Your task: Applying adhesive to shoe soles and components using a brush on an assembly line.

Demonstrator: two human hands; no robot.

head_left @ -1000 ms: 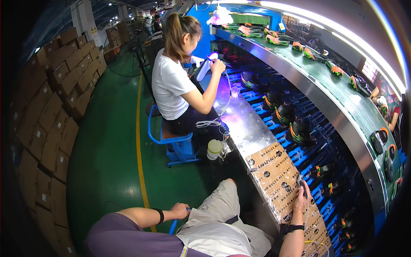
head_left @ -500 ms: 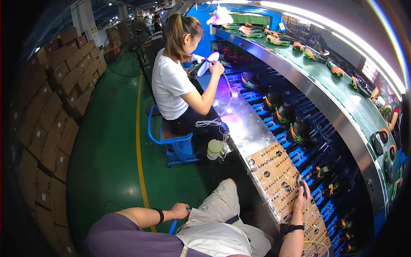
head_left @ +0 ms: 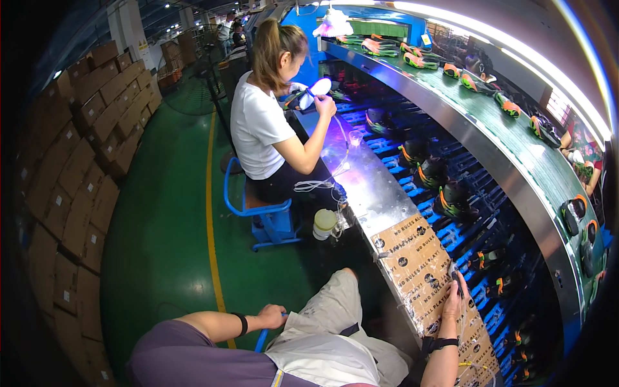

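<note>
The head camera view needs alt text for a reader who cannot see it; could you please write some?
A seated person's right hand rests on a printed cardboard sheet on a metal workbench, while the left hand grips a blue chair frame. Ahead, a co-worker sits beside a conveyor carrying shoes.

Steel bench (head_left: 361, 187): printed cardboard sheet (head_left: 425, 271), white cable (head_left: 322, 184) on top.
</note>
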